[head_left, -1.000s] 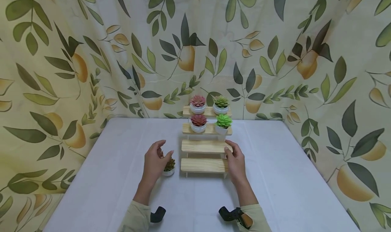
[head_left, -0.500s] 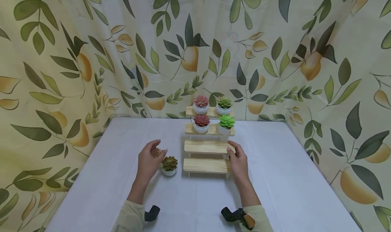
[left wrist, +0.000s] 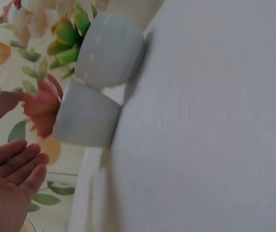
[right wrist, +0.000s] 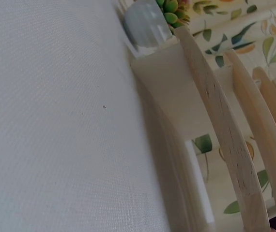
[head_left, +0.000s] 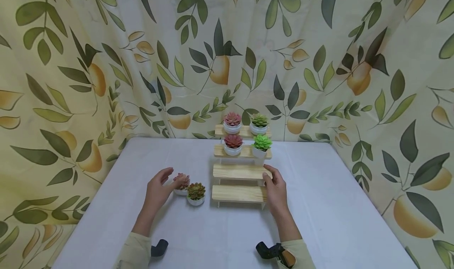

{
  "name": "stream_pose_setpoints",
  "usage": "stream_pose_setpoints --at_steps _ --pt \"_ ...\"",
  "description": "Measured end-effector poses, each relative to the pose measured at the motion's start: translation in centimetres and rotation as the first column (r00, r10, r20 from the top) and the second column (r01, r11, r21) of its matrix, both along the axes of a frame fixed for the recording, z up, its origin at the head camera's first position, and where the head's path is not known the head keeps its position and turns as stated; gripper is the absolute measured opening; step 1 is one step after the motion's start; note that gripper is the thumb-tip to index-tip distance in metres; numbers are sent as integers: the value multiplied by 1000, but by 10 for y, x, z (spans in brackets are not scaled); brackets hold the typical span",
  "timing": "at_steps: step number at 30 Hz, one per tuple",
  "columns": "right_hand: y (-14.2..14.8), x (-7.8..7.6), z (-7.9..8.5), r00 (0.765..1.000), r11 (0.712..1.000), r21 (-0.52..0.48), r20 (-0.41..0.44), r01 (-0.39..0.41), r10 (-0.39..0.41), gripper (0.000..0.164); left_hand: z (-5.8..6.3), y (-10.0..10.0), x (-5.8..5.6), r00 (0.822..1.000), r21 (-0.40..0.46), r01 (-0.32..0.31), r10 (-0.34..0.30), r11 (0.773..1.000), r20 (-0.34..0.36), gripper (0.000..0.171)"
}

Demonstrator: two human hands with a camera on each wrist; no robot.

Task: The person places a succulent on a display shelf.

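Note:
My left hand [head_left: 159, 188] is open to the left of two potted succulents on the white cloth. Its fingers lie beside the pink succulent [head_left: 181, 181], and a fingertip reaches the petals in the left wrist view. Right against that pot stands the brown-green succulent [head_left: 196, 193], also in a white pot. With thumb and fingers, my right hand [head_left: 276, 188] grips the right end of a wooden tiered stand [head_left: 239, 171], around its second step from the front. Only a sliver of the right fingers shows low in the right wrist view.
On the stand's two upper steps sit a light pink succulent [head_left: 232, 119], a dark green one [head_left: 259, 120], a dark red one [head_left: 233, 141] and a bright green one [head_left: 262, 143]. A leaf-patterned curtain [head_left: 248, 32] hangs behind the table [head_left: 337, 206].
My left hand has moved left and let go of the pink succulent, which now stands beside the brown-green one. The right hand keeps its place on the stand.

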State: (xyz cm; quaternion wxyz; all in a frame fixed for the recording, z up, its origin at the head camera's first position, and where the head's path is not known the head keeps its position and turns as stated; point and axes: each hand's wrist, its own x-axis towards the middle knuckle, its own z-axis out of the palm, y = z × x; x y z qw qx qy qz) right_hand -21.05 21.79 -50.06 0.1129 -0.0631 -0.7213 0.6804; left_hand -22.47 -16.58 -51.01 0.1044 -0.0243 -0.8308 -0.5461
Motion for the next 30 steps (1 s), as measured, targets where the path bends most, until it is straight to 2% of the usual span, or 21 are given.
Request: stream_pose_setpoints --at_steps 7,12,19,24,30 --pt "1 0 1 1000 1000 -5 -12 -7 7 40 -10 -12 0 992 9 88 -88 996 90 69" --pt "1 0 1 1000 1000 -2 -7 -9 9 41 -12 -14 0 980 -6 146 -144 989 135 70" --pt "0 1 0 1000 1000 -8 -14 -17 17 42 -12 -11 -1 965 -3 221 -218 975 148 70" --pt "1 -1 -1 1000 1000 1 -7 2 -2 40 -15 -9 -3 955 -22 257 -250 966 158 73" --pt "1 -2 -2 1000 1000 -3 -5 1 -1 40 -19 -5 -6 957 -27 245 -238 969 164 75"
